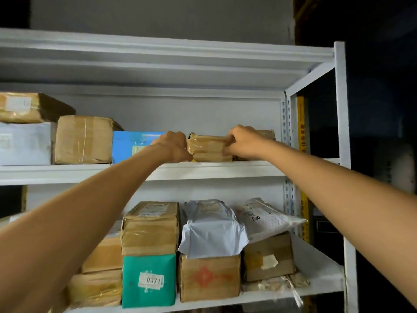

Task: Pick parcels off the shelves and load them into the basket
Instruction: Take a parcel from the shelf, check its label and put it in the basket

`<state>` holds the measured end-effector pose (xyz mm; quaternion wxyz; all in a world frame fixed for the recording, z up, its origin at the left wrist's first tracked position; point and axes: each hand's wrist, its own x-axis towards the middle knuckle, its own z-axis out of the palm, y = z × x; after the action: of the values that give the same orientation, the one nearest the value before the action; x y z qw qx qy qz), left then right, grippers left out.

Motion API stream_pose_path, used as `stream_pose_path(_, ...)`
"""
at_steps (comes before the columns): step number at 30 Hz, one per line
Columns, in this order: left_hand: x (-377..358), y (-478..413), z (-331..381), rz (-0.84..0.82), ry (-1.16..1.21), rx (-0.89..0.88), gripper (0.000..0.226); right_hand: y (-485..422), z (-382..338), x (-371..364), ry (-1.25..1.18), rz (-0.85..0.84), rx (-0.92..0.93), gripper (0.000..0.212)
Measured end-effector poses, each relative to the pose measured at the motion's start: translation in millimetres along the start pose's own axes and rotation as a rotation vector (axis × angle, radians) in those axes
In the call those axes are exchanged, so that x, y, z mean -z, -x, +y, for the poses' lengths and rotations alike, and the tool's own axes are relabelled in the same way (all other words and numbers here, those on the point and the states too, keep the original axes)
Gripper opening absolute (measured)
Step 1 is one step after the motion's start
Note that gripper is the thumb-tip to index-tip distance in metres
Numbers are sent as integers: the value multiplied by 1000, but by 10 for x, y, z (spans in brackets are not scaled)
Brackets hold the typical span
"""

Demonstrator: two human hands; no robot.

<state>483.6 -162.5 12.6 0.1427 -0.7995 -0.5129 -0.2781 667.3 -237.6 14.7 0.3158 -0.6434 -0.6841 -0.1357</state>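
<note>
I see both arms raised to the upper shelf (225,169) of a white metal rack. The left hand (174,146) and right hand (242,141) are set against opposite ends of a small tape-wrapped brown parcel (209,147), fingers curled shut on it from either side. I judge the two-sided hold is chosen because the parcel sits high and is glossy with tape; one hand reaching up would likely slip.

The parcel rests on the shelf near its front edge, between a blue box (133,146) on its left and a tan parcel (267,134) partly hidden behind the right hand. The left hand is wedged into the narrow gap beside the blue box, which explains its knuckles-forward posture.

Further left stand a taped cardboard box (83,140), a white box (24,143) and a brown carton (29,107) stacked on the white one. The lower shelf (316,283) carries more parcels, among them a green box labelled 0371 (149,281) and a grey poly mailer (209,227).

The basket is not in view. I judge the pick is under way with lifting not yet evident, and loading remains.
</note>
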Motion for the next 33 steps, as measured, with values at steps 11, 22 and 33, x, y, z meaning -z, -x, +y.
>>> stream_pose_path(11, -302, -395, -176, 31, 197, -26, 49, -463, 90, -232, -7, 157, -150, 39)
stream_pose_path(22, -533, -562, -68, 94, 743, 73, 36, -753, 229, -560, -304, 216, -293, 45)
stream_pose_path(33, -541, -547, 45, 318, 996, 232, 28, -568, 216, -643, -676, 457, -353, 69)
